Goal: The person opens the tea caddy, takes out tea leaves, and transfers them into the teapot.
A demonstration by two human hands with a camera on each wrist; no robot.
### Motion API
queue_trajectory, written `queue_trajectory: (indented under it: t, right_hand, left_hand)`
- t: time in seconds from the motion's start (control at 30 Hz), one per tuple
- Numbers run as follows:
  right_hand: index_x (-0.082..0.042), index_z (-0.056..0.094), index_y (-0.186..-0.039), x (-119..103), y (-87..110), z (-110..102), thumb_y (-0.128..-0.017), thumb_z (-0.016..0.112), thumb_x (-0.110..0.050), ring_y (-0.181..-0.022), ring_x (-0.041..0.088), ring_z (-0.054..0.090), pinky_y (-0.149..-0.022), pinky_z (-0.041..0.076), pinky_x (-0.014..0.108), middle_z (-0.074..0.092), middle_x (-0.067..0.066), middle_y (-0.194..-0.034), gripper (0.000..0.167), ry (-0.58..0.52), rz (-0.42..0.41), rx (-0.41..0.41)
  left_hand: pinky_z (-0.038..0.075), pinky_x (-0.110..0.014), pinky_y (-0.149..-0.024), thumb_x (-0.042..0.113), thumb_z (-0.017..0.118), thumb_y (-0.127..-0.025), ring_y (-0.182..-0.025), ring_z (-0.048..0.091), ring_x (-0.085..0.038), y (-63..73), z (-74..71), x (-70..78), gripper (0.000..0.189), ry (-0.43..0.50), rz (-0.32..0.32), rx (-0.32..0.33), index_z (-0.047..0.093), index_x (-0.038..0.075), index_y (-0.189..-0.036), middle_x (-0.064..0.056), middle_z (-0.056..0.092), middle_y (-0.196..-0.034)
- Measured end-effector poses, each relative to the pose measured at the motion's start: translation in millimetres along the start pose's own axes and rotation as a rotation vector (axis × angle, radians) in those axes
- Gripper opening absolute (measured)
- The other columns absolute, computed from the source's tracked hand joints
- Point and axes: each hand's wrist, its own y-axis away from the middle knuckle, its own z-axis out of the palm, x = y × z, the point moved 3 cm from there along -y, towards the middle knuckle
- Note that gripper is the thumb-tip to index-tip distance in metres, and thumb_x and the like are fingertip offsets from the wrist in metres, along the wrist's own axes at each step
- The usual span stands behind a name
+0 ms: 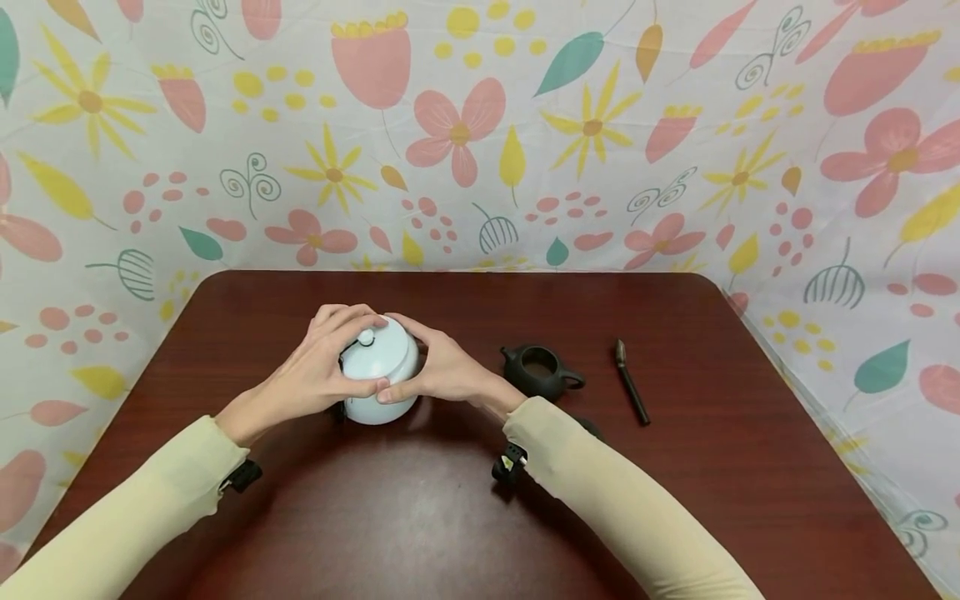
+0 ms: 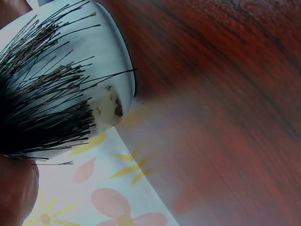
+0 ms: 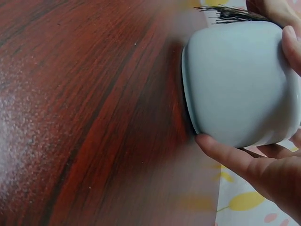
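Jar (image 1: 378, 408), pale and lidded, sits left of centre at the table (image 1: 337, 517); can't tell if its base is lifted slightly. Both hands have it: left hand (image 1: 318, 358) part-open, curved round the left side, fingers over the top near the knob (image 1: 365, 337); right hand (image 1: 450, 367) part-open to jar width, curved round the right side. Thumb tips meet on the near wall. Black tassel (image 2: 42, 108) hangs on the jar's left side. Dark teapot (image 1: 540, 387), lidless, to the right, spout left, handle right. Slim dark brush-like tool (image 1: 632, 387) farther right. Dark item (image 1: 590, 428) mostly hidden behind right sleeve (image 1: 577, 475). Floral cloth (image 1: 450, 225) behind.
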Motion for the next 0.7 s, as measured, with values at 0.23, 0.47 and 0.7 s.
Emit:
queue_trajectory:
  t: [0.23,0.47,0.7]
  right_hand:
    - [-0.027,0.041,-0.162,1,-1.8,-2,-0.077,0.098,-0.020,-0.124,0.012,0.059,-0.100,0.051,0.035,0.060,-0.005,-0.141,0.102,-0.032,0.006,-0.023]
    - [-0.028,0.039,-0.161,3,-7.0,-4,-0.076,0.098,-0.021,-0.126,0.012,0.055,-0.103,0.048,0.036,0.057,-0.006,-0.142,0.104,0.002,-0.033,-0.065]
    - [-0.042,0.043,-0.156,7,-11.6,0,-0.073,0.100,-0.023,-0.126,0.014,0.055,-0.104,0.048,0.040,0.057,-0.009,-0.141,0.103,-0.061,-0.108,-0.098]
  left_hand:
    - [0.036,-0.051,-0.094,0.038,0.093,-0.074,-0.116,0.047,-0.030,0.4,2.7,1.3,0.064,-0.076,0.009,0.097,0.069,0.010,-0.127,-0.005,0.064,-0.129]
    - [0.043,-0.050,-0.090,0.042,0.096,-0.075,-0.122,0.043,-0.028,-1.6,-4.4,-1.4,0.072,-0.030,-0.068,-0.010,0.066,0.016,-0.134,-0.003,0.059,-0.136]
    - [0.032,-0.056,-0.102,0.049,0.096,-0.074,-0.134,0.038,-0.028,-2.3,-8.3,-5.9,0.092,-0.007,-0.070,-0.112,0.057,0.018,-0.152,-0.003,0.054,-0.147]
